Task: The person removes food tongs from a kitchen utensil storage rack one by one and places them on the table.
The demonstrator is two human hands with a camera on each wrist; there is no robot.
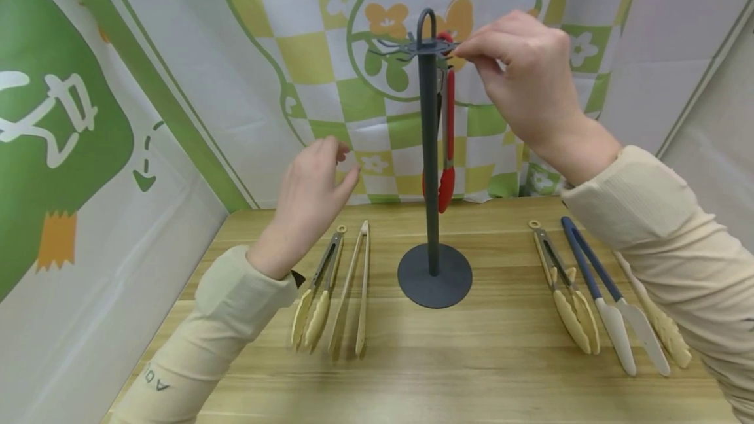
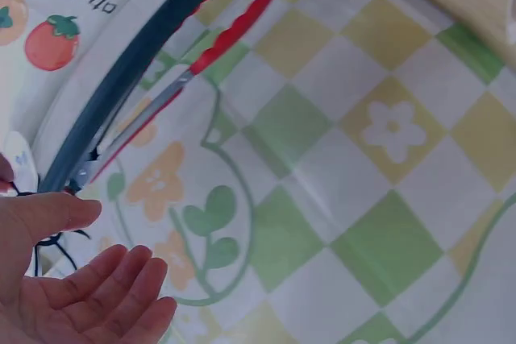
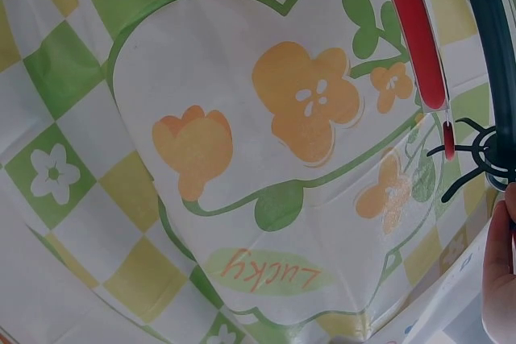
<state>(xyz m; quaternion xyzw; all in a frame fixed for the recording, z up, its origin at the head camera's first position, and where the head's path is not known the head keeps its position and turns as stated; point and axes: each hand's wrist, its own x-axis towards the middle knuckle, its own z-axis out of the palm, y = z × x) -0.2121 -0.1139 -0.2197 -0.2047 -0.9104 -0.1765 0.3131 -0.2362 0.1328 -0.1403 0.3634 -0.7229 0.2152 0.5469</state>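
Observation:
A dark grey utensil stand (image 1: 432, 169) with a looped top and a ring of hooks stands upright on the wooden table. Red-tipped tongs (image 1: 450, 123) hang from its hooks, partly behind the pole. My right hand (image 1: 527, 70) is raised to the hook ring and pinches the tip of a hook on the right side; its fingertips partly cover that spot. To the left of the pole, my left hand (image 1: 312, 192) hovers in the air with relaxed fingers, holding nothing. In the left wrist view its palm and fingers (image 2: 121, 288) appear below the hook ring.
Cream-tipped tongs (image 1: 318, 300) and slim beige tongs (image 1: 353, 293) lie on the table at left. At right lie more cream-tipped tongs (image 1: 568, 300), blue-handled tongs (image 1: 612, 306) and a cream utensil (image 1: 665, 326) partly under the right sleeve. A patterned cloth (image 1: 353, 110) hangs behind.

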